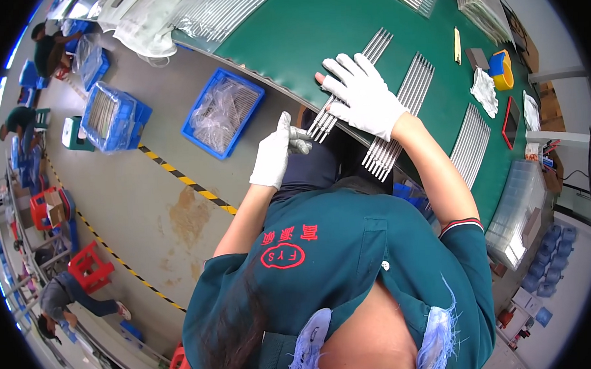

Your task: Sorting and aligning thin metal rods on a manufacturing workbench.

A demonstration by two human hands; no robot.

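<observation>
My right hand [365, 97], in a white glove with some bare fingertips, lies spread over a small group of thin silvery metal rods [376, 46] on the green tabletop. Their near ends stick out past the table edge. Just left of those ends is my left hand [274, 154], also gloved, its fingers apart and nothing visible in them; whether it touches the rods I cannot tell. A second row of metal rods [415, 80] lies by my right wrist, its stepped near ends also overhanging the edge.
More rods [470, 144] lie farther right on the green table [289, 36]. Near them are a white cloth [484, 92], a yellow-and-blue tape roll [500, 70] and a yellow-handled tool [457, 45]. A blue crate [223, 114] with rods and plastic film stands on the floor at left. Co-workers [69, 296] are farther left.
</observation>
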